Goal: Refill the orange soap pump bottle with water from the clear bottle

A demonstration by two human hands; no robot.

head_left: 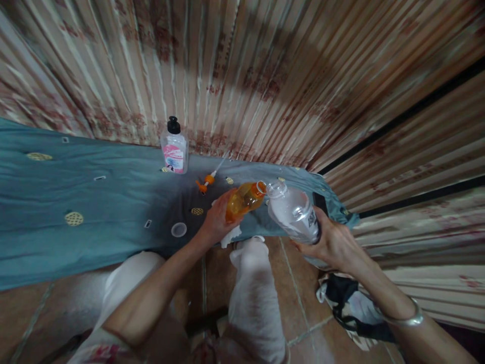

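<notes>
My left hand (219,217) is wrapped round a small clear bottle of orange liquid (244,199), tilted with its open mouth to the right. Wrapped round a larger clear plastic bottle (293,212) is my right hand (335,240); this bottle leans left, and its uncapped mouth is close to the other one. Whether the two rims touch I cannot tell. Something white like a tissue (231,235) hangs beneath my left hand. On the cloth behind it lies an orange pump top (206,182) with a thin clear tube.
A blue-green cloth (125,192) covers the surface ahead. On it stand a pink-labelled bottle with a black cap (174,151) and a small round clear lid or cup (179,229). A dark flat object (320,202) lies at right. Pleated curtains (212,76) hang behind; a bag (352,303) rests on the tiled floor.
</notes>
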